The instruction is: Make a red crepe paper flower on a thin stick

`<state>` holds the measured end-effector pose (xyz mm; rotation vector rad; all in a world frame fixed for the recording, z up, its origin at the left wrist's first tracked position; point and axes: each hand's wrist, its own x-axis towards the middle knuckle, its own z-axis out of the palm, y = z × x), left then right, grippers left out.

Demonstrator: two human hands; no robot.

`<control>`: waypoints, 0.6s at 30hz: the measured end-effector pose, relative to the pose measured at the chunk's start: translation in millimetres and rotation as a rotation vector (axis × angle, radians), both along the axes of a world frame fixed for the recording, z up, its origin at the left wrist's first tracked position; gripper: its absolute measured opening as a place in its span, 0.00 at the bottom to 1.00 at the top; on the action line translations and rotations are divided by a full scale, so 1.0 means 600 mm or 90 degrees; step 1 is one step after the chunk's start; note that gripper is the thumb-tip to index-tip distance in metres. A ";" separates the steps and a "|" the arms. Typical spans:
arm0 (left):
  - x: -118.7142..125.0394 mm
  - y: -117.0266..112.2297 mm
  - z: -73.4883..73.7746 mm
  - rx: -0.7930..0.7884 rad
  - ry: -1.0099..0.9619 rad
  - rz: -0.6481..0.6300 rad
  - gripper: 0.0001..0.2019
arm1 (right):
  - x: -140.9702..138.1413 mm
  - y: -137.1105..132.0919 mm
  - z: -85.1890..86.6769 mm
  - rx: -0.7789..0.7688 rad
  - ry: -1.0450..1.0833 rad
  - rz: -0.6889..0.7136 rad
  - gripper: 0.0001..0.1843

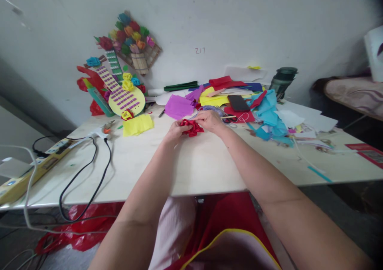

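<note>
A crumpled red paper flower (192,127) is held just above the pale table (197,166) between both my hands. My left hand (175,132) pinches its left side with closed fingers. From the right, my right hand (210,121) is curled over the flower, fingers closed on it. Behind my hands lie a purple paper sheet (178,106) and a black phone (238,102). A yellow paper sheet (137,125) lies to the left.
A heap of coloured paper sheets (263,110) covers the back right of the table, next to a dark green bottle (283,80). A paper guitar with flowers (119,90) leans on the wall. A power strip (44,158) and black cables (86,174) occupy the left edge.
</note>
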<state>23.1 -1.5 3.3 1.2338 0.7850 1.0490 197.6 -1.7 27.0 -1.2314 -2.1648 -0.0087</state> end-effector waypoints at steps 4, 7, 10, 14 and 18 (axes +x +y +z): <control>-0.001 0.004 -0.003 0.042 0.022 0.012 0.12 | 0.002 -0.002 0.002 0.003 -0.014 -0.004 0.14; -0.002 0.010 -0.008 0.076 0.033 0.023 0.12 | 0.004 -0.004 0.005 0.009 -0.038 -0.013 0.14; -0.004 0.015 -0.013 0.110 0.036 0.031 0.12 | 0.006 -0.006 0.006 0.019 -0.068 -0.031 0.14; -0.006 0.018 -0.015 0.124 0.037 0.046 0.11 | 0.013 -0.007 0.006 0.038 -0.118 -0.044 0.16; -0.006 0.017 -0.014 0.114 0.023 0.059 0.12 | 0.021 -0.005 0.006 0.046 -0.151 -0.043 0.18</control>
